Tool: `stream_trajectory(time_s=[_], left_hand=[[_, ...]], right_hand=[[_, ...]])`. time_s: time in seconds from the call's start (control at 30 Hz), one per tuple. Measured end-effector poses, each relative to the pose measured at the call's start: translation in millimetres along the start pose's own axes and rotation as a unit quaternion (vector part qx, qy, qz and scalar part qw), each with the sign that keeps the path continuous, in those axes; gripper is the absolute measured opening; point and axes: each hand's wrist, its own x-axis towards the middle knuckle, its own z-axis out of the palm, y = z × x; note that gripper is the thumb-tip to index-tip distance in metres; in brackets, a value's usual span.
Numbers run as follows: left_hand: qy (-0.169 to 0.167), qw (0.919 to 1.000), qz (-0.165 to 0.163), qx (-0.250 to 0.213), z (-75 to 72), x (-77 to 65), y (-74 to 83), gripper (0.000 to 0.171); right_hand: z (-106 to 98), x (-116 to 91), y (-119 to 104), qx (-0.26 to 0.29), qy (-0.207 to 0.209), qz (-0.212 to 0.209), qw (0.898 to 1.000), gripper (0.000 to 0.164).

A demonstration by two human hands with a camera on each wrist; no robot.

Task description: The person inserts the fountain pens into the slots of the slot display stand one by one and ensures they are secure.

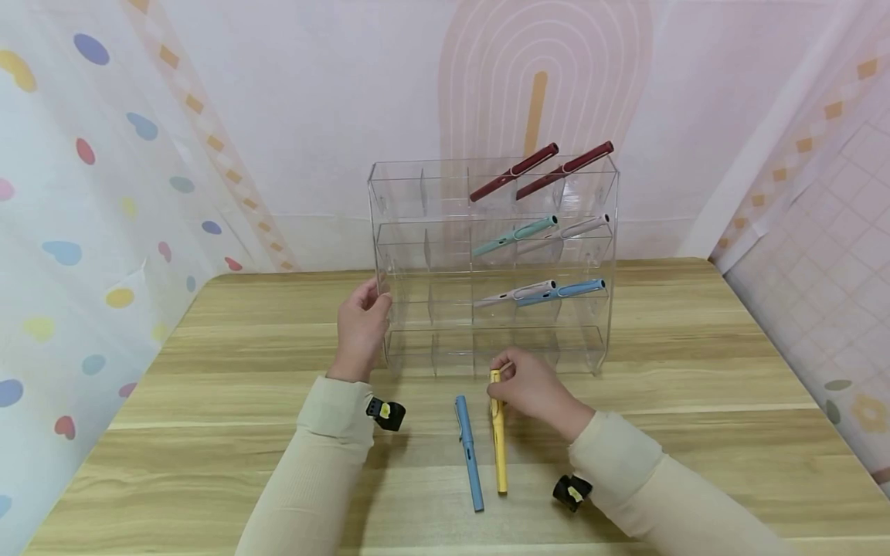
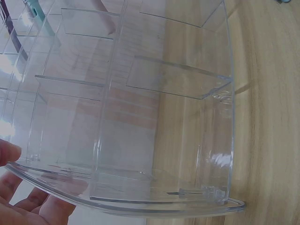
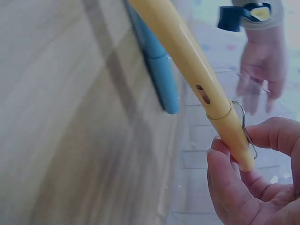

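Note:
My right hand [image 1: 535, 388] pinches a yellow fountain pen [image 1: 500, 448] by its capped, clip end; its other end points toward me. In the right wrist view, thumb and fingertips close around the cap beside the metal clip. A blue pen [image 1: 470, 455] lies on the table just left of it. With thumb in front and fingers behind, my left hand [image 1: 363, 328] grips the left side edge of a clear acrylic pen rack [image 1: 452, 355]. The left wrist view shows that side panel [image 2: 122, 211] between thumb and fingers.
Slanted pens stand in the rack's right-hand compartments: two dark red pens [image 1: 514, 171] on top, a teal pen [image 1: 514, 236] and a pale pen [image 1: 582, 226] below, then a pale pinkish pen [image 1: 511, 295] and another blue pen [image 1: 580, 289]. Behind the wooden table [image 1: 243, 386] hangs patterned cloth [image 1: 313, 116].

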Motion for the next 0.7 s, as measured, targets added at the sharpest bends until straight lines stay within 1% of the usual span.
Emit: stream_trajectory(time_s=[0.17,0.37,0.47,0.7], left_hand=[[0.0,1.0,0.001,0.002,0.1,0.4,-0.1,0.037],[0.0,1.0,-0.003,0.003,0.4,0.2,0.4,0.036],[0.002,1.0,-0.002,0.002,0.3,0.6,0.2,0.037],[0.0,1.0,0.002,-0.003,-0.1,0.7,-0.8,0.037]], right_hand=[[-10,-3,-3,0.046,0.007,0.0,0.999,0.023],[-23,-6,-6,0.089,0.04,0.003,0.995,0.027],[-29,-9,-9,0.116,0.059,0.005,0.992,0.028],[-42,-15,-12,0.179,0.106,-0.01,0.978,0.03]])
